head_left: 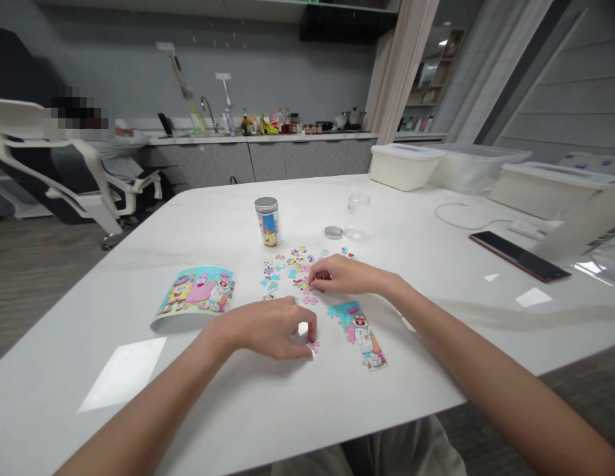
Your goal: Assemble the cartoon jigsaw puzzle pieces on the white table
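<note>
My left hand [275, 327] is low over the white table, thumb and index finger pinched at a small pink puzzle piece [314, 346]. Farther up, my right hand [343, 274] has its fingers curled down at the edge of the scattered puzzle pieces [272, 279]; what its fingertips hold, if anything, is hidden. Between my forearms lies a joined section of the puzzle [361, 334], showing a cartoon figure in white on a blue background. On the left a curved picture sheet [195, 291] with cartoon figures rests on the table.
Behind the pieces stand a lidded jar [267, 223] with a cartoon label, a clear jar [357, 217] and a loose metal lid [333, 232]. A phone [519, 256], a white cable [460, 218] and storage boxes [405, 166] are at the right. A person sits beyond the office chair [64, 165].
</note>
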`<move>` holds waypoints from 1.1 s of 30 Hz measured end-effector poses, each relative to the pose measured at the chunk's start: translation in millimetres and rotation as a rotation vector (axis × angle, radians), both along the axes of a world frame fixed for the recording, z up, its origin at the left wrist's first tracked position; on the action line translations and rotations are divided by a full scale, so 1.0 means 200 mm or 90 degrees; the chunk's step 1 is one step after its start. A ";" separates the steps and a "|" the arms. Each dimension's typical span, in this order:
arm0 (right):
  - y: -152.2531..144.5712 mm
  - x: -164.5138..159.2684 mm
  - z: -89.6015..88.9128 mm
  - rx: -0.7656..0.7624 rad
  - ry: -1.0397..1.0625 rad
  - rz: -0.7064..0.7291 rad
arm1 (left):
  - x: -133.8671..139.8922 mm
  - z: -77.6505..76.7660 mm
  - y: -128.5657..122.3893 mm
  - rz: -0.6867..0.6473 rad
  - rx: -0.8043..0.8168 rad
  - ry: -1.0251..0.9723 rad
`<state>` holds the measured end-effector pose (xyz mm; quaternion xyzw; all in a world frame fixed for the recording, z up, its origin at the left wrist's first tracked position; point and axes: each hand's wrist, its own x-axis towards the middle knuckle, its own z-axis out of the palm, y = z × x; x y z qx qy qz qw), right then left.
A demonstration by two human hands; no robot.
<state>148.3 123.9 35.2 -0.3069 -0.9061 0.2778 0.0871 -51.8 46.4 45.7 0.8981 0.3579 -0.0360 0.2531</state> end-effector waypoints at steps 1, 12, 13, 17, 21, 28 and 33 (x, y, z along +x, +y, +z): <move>0.00 0.00 0.00 0.013 -0.006 0.002 | 0.00 0.00 0.00 -0.001 0.002 -0.002; 0.03 0.04 0.01 0.108 -0.060 0.042 | 0.00 0.00 0.01 0.006 0.032 0.002; 0.03 0.04 0.01 0.111 -0.060 0.042 | 0.00 0.00 0.01 0.005 0.034 -0.001; 0.03 0.05 0.00 0.116 -0.066 0.041 | 0.03 -0.03 0.00 0.003 0.046 -0.005; 0.03 0.04 0.00 0.107 -0.076 0.037 | 0.07 -0.06 -0.01 -0.008 0.068 -0.025; 0.03 0.09 0.05 0.071 -0.067 0.038 | 0.08 -0.07 -0.01 0.028 0.108 -0.008; 0.01 0.12 0.10 -0.101 -0.121 0.106 | 0.08 -0.08 -0.01 0.024 0.100 -0.010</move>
